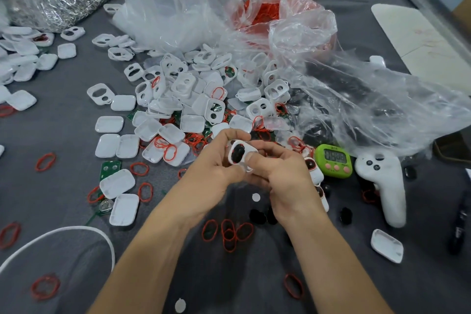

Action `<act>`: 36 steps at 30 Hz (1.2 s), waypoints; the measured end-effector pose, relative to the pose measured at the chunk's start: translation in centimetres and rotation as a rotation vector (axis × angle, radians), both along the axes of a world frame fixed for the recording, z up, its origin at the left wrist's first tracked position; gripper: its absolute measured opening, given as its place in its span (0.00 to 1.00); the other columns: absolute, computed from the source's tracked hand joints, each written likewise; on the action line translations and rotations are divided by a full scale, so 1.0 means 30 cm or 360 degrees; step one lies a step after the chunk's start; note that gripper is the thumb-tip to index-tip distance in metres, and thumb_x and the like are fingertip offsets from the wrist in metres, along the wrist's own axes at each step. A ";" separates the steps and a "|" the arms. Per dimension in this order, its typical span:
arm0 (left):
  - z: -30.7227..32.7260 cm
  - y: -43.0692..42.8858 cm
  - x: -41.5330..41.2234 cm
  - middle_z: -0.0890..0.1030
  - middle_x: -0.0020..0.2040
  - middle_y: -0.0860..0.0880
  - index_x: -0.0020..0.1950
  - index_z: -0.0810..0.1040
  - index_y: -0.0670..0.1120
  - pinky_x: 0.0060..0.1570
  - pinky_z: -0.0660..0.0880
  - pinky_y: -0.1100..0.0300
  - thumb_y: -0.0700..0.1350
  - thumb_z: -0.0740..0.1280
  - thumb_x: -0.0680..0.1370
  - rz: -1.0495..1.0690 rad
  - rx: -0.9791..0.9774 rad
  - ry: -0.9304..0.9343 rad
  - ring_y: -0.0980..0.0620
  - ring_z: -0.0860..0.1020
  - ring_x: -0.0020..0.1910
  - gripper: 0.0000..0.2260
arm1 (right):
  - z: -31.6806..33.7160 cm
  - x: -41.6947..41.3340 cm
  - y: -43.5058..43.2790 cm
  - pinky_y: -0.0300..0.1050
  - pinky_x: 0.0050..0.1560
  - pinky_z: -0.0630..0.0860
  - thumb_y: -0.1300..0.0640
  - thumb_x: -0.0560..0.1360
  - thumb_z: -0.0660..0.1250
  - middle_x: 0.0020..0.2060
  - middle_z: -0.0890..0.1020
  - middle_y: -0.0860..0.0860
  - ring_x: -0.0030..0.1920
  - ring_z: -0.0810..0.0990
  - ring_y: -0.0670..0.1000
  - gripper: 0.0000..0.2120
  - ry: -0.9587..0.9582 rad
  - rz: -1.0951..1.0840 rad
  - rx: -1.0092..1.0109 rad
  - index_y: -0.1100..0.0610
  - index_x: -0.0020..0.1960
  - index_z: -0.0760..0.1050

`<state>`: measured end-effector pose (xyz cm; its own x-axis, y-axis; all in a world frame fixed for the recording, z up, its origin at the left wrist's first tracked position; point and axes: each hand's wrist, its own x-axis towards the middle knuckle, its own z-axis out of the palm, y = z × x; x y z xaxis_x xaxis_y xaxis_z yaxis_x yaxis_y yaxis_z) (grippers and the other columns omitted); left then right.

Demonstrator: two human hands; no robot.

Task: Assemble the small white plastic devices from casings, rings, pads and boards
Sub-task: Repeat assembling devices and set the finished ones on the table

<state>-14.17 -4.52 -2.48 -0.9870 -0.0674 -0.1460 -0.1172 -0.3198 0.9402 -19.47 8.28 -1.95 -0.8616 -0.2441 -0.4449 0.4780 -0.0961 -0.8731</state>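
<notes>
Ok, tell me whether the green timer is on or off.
On: the green timer shows dark digits on its display.

Bright, even indoor light, seemingly from above; no hard shadows. Only soft shade under the left hand (216,168), right hand (283,178) & forearms on the grey worktop (63,140). White glare streaks on the clear plastic bags (377,99); sparkle on the silvery bag (61,0) top left. Loose white casings (178,89) nearly blown out, little surface detail. Centre approx. sharp, but the held casing (239,154) & fingertips are slightly motion-blurred. Wide-angle distortion: edges bow, white cord (76,231) bottom left curves, corners stretched & softer. Timer (334,158) digits hard to read. Fine texture looks smeary overall.
</notes>
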 end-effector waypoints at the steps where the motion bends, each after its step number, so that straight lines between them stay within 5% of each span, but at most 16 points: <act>1: 0.001 -0.002 -0.001 0.82 0.59 0.37 0.62 0.73 0.40 0.57 0.80 0.50 0.26 0.64 0.75 -0.0015 -0.0093 0.0015 0.43 0.81 0.57 0.19 | -0.001 0.000 0.002 0.42 0.34 0.81 0.73 0.74 0.70 0.38 0.86 0.55 0.39 0.85 0.53 0.13 0.0011 0.0009 -0.0016 0.56 0.43 0.86; 4: 0.008 -0.003 0.004 0.86 0.56 0.50 0.62 0.76 0.47 0.55 0.80 0.57 0.27 0.62 0.79 -0.0073 -0.0433 0.0071 0.50 0.84 0.57 0.19 | -0.004 0.000 0.009 0.45 0.41 0.84 0.69 0.76 0.72 0.44 0.88 0.59 0.44 0.88 0.55 0.09 0.0081 0.0082 -0.0001 0.60 0.55 0.83; 7: 0.010 -0.007 0.000 0.84 0.51 0.60 0.60 0.79 0.58 0.50 0.76 0.61 0.41 0.65 0.78 0.0050 -0.0998 0.0076 0.60 0.82 0.51 0.15 | 0.000 -0.004 0.020 0.41 0.37 0.83 0.68 0.76 0.73 0.37 0.87 0.59 0.36 0.85 0.52 0.07 0.0168 0.0042 0.0100 0.57 0.47 0.85; 10: 0.011 0.002 0.002 0.86 0.45 0.59 0.55 0.84 0.60 0.47 0.77 0.58 0.45 0.68 0.76 0.0220 -0.0936 -0.0015 0.60 0.82 0.45 0.13 | 0.004 -0.004 0.030 0.35 0.28 0.75 0.69 0.73 0.74 0.30 0.85 0.54 0.27 0.80 0.47 0.12 0.0337 -0.0004 0.0238 0.54 0.37 0.85; 17: 0.008 0.042 0.007 0.84 0.30 0.56 0.44 0.86 0.65 0.36 0.78 0.56 0.48 0.67 0.76 0.0526 -0.1009 -0.0119 0.58 0.83 0.30 0.11 | 0.008 0.007 0.033 0.33 0.32 0.74 0.56 0.67 0.75 0.30 0.85 0.44 0.30 0.83 0.43 0.03 0.0661 0.0078 0.0787 0.48 0.38 0.86; 21: 0.001 0.068 0.005 0.84 0.31 0.56 0.44 0.85 0.57 0.38 0.80 0.53 0.48 0.66 0.78 0.0532 -0.1160 -0.0078 0.56 0.84 0.32 0.08 | 0.011 -0.001 0.042 0.32 0.30 0.72 0.60 0.69 0.76 0.28 0.85 0.43 0.28 0.81 0.40 0.06 0.0660 0.0038 0.0870 0.50 0.37 0.86; 26: -0.013 0.040 -0.013 0.85 0.33 0.53 0.44 0.87 0.54 0.30 0.77 0.64 0.40 0.70 0.79 0.0354 -0.0877 -0.0135 0.54 0.85 0.32 0.11 | 0.021 0.002 0.056 0.31 0.26 0.70 0.58 0.69 0.75 0.27 0.84 0.42 0.25 0.79 0.40 0.06 0.0726 0.0041 0.0958 0.48 0.36 0.85; 31: -0.027 0.070 -0.021 0.83 0.30 0.55 0.43 0.87 0.58 0.30 0.73 0.70 0.43 0.71 0.78 0.0491 -0.1045 -0.0041 0.58 0.81 0.28 0.11 | 0.019 -0.017 0.065 0.31 0.30 0.70 0.60 0.69 0.74 0.29 0.85 0.44 0.29 0.82 0.41 0.06 0.0719 0.0178 0.0870 0.50 0.38 0.85; 33: -0.034 0.059 -0.029 0.86 0.35 0.53 0.47 0.88 0.57 0.32 0.74 0.68 0.41 0.71 0.79 0.0426 -0.0755 -0.0035 0.56 0.82 0.30 0.11 | 0.021 -0.021 0.068 0.34 0.30 0.71 0.59 0.68 0.73 0.30 0.85 0.46 0.27 0.80 0.42 0.06 0.0640 0.0129 0.0812 0.49 0.39 0.85; 36: -0.044 0.032 -0.041 0.87 0.51 0.46 0.58 0.87 0.53 0.47 0.79 0.60 0.41 0.70 0.78 0.0182 -0.0124 -0.0047 0.51 0.83 0.47 0.12 | 0.030 -0.031 0.069 0.40 0.30 0.73 0.65 0.68 0.74 0.29 0.85 0.52 0.26 0.79 0.47 0.08 0.0322 0.0039 0.0530 0.51 0.39 0.86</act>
